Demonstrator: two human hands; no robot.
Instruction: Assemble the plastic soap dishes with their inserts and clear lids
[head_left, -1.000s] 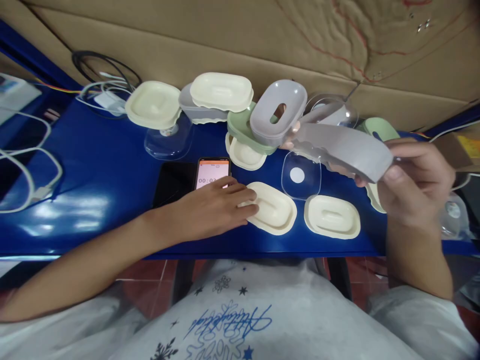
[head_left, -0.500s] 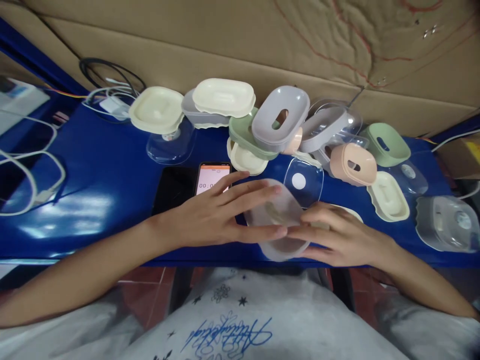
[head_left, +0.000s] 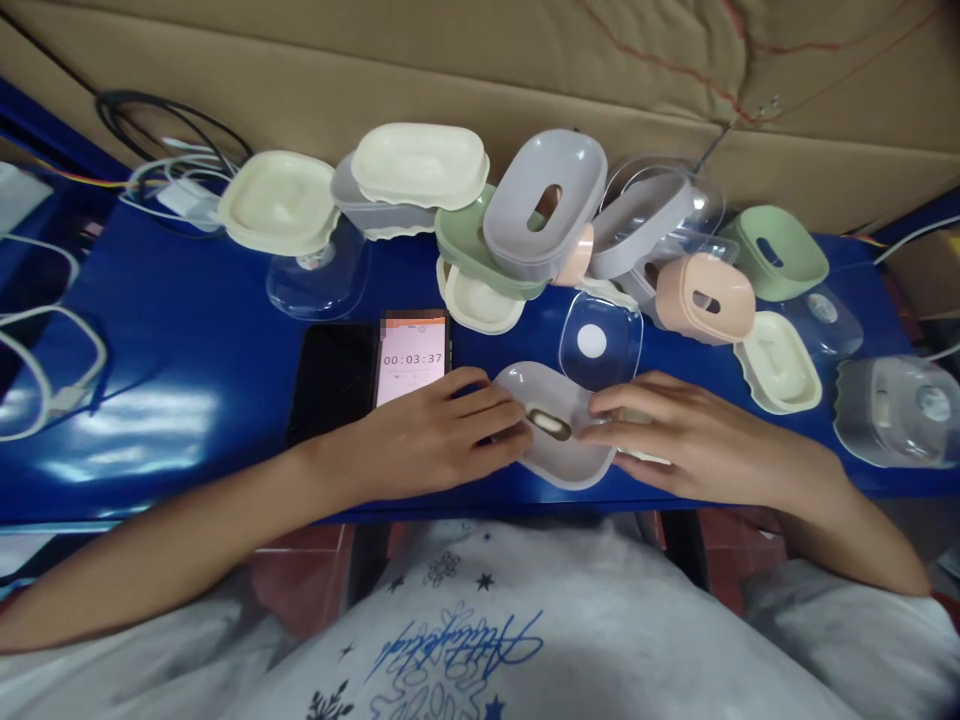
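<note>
A grey oval plastic dish (head_left: 566,468) with a slot in its middle lies near the table's front, tilted a little. My left hand (head_left: 442,430) grips its left rim, fingertips over the inside wall. On the opposite rim, my right hand (head_left: 697,440) has its fingers curled over the edge. Something cream-coloured shows through the slot. Part of a cream plastic piece (head_left: 646,457) peeks out beneath my right hand, mostly covered. Just beyond the dish is a clear lid (head_left: 619,330) with a white round label.
Several dishes are heaped at the back, among them a grey one (head_left: 517,235) and a green one (head_left: 469,245). A peach dish (head_left: 727,290) and a clear-topped box (head_left: 892,410) are at the right. A phone (head_left: 412,380) showing a timer lies left, cables (head_left: 187,195) behind.
The grey dish has been turned so its inside and slot face up, and it is lower. My hands have moved apart onto its two ends. The view has shifted slightly.
</note>
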